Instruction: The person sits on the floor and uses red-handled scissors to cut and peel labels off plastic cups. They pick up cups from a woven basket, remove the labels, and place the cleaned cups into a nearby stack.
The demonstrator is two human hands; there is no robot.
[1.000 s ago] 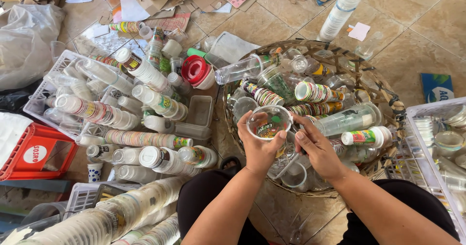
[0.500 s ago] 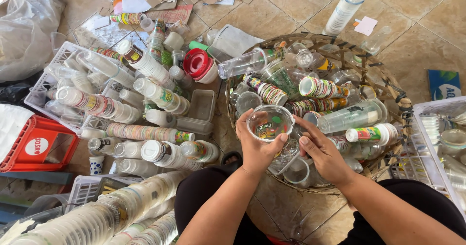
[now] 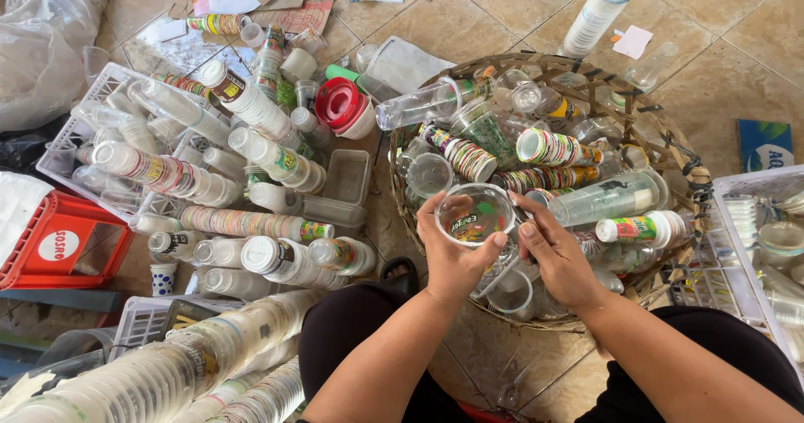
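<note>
Risk of a slip or a crushed wall just below the centre of the frame, where the clear thin plastic cup with a coloured printed label [image 3: 474, 214] sits mouth-up toward the camera, held only by its rim and side above the round woven wicker basket [image 3: 670, 151]. Too tight a squeeze likely to buckle the flimsy wall; too loose, and a drop back among the loose clear cups and the striped stacks of nested cups [image 3: 557, 148] heaped in the basket, probably nudging neighbours out of place. Crowding on every side: long sleeves of nested cups in the white plastic crate [image 3: 63, 142] at centre left, a red-and-white lid [image 3: 339, 105] above them, a red plastic crate [image 3: 50, 243] at the left edge, another white crate [image 3: 720, 222] at the right edge, so any stray elbow apt to topple a stack. Left hand [image 3: 452, 255] half closed, fingers curled round the near side of the cup, thumb along its rim, firmly in grasp. Right hand [image 3: 557, 255] partly curled, fingertips resting at the cup's right rim, thumb close by; whether pinching the rim or merely touching it, impossible to tell. Both forearms reaching up from the bottom of the frame over dark-clothed knees.
</note>
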